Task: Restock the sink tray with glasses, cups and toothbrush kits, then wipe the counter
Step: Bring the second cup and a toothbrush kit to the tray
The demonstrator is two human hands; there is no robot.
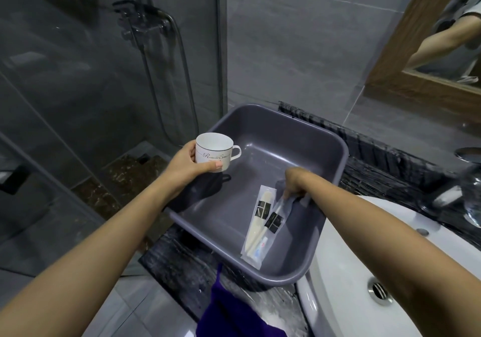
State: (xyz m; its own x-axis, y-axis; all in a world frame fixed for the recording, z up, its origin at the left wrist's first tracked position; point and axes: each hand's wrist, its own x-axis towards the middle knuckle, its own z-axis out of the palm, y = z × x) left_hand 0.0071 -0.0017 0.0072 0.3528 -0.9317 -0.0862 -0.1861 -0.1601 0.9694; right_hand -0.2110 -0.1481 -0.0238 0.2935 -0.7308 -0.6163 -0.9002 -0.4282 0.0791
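Purple cloth (231,308) draped over near edge of counter (177,256). Grey tub (273,128) on the counter's left end, two toothbrush kits (256,223) lying towards its near-right corner. Right hand (296,181) pinching the far end of one kit by the right rim. Left hand (186,163) curled round white cup (213,153), upright above the left rim.

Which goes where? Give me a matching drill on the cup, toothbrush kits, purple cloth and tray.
1 white cup
2 toothbrush kits
3 purple cloth
4 grey tray

a on the dark counter, beside the sink
b held in the left hand
c inside the grey tray
d at the view's bottom edge

Pairs: 1-b, 2-c, 3-d, 4-a
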